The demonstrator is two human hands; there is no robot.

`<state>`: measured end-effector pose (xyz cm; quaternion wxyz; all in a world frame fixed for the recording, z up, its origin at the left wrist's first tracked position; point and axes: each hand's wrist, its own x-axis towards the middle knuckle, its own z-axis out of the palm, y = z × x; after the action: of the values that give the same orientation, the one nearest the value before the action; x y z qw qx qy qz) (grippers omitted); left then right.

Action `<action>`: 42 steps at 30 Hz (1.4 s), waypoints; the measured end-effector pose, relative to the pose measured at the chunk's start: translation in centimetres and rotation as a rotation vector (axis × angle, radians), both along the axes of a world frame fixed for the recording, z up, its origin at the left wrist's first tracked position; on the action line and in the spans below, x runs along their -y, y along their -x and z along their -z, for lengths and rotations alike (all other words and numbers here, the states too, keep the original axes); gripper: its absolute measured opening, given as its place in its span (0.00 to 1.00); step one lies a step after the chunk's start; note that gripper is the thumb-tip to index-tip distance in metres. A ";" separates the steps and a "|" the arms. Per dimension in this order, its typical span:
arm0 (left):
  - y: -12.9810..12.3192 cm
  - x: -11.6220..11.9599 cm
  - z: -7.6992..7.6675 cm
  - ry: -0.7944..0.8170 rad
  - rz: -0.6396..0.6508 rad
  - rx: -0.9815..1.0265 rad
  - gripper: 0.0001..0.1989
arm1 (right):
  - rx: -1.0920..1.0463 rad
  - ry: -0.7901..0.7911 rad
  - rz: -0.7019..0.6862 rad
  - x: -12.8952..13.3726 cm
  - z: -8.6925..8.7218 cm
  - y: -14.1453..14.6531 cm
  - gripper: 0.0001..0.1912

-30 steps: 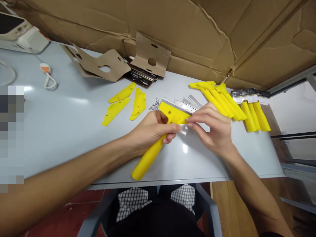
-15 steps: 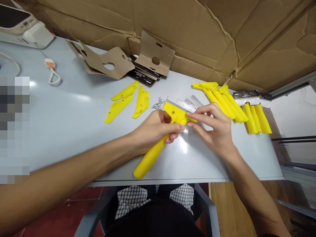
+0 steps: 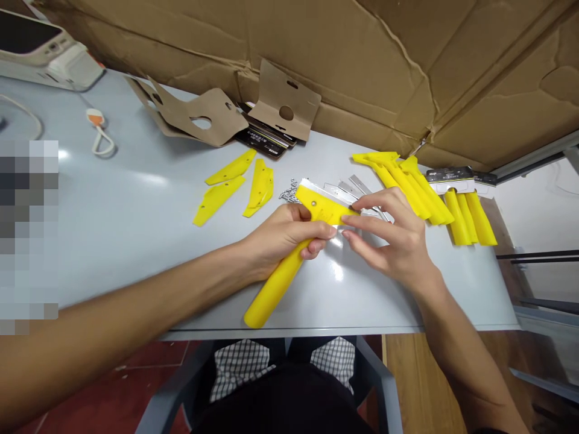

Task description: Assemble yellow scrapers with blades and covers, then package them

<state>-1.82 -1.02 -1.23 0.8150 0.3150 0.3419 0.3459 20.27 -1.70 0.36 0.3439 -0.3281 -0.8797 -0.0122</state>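
Note:
My left hand (image 3: pixel 283 238) is wrapped round the neck of a yellow scraper (image 3: pixel 275 286), its thumb lying along the head. The handle slants down toward the table's front edge. A thin metal blade (image 3: pixel 319 188) runs along the top of the head, and a hole shows near the head's left end. My right hand (image 3: pixel 393 232) has two fingers on the right end of the head, one at the blade edge and one on the yellow face. Its thumb is just below, apart from the head. Those fingertips hide whatever lies under them. Behind the head lies a pile of small screws (image 3: pixel 288 191).
Several loose blades (image 3: pixel 357 184) lie behind my right hand. Yellow cover plates (image 3: pixel 219 199) are to the left. Yellow scraper handles (image 3: pixel 407 184) and carded scrapers (image 3: pixel 465 214) lie right. Folded cardboard packaging (image 3: pixel 217 111) stands behind, before a large cardboard sheet (image 3: pixel 339 72).
My right thumb has come away from the head, and a finger has shifted onto its yellow face. The head has turned slightly. My left hand keeps its hold.

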 end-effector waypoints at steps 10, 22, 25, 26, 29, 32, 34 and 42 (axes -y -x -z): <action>-0.1 0.2 0.1 0.058 0.020 0.026 0.11 | 0.078 -0.087 0.009 0.1 -0.1 -0.2 0.06; -0.2 0.5 -0.8 0.016 -0.029 0.058 0.11 | -0.148 0.017 -0.060 -0.1 1.1 0.1 0.17; -0.3 0.6 -1.0 -0.001 -0.055 0.037 0.11 | -0.145 0.061 -0.051 -0.1 0.6 0.1 0.17; -0.2 0.6 -1.1 -0.005 -0.055 0.030 0.11 | -0.152 0.073 -0.035 -0.2 0.2 0.0 0.17; -0.1 0.5 -1.1 -0.011 -0.049 0.011 0.11 | -0.193 0.053 0.079 -0.2 -1.3 -1.3 0.14; 0.0 0.4 -0.9 -0.009 -0.064 0.003 0.12 | -0.163 0.066 0.263 0.5 -2.1 -3.7 0.07; 0.0 0.4 -0.8 0.000 -0.072 0.001 0.12 | -0.045 0.204 0.406 1.5 -1.6 -5.4 0.06; -0.1 0.1 -0.9 0.033 -0.103 -0.002 0.12 | 0.116 0.335 0.589 3.6 3.7 -7.0 0.15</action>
<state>-1.74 -1.07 -0.35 0.8008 0.2839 0.3642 0.3815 27.26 -5.25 -3.35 0.2166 -0.6186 -0.7551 0.0149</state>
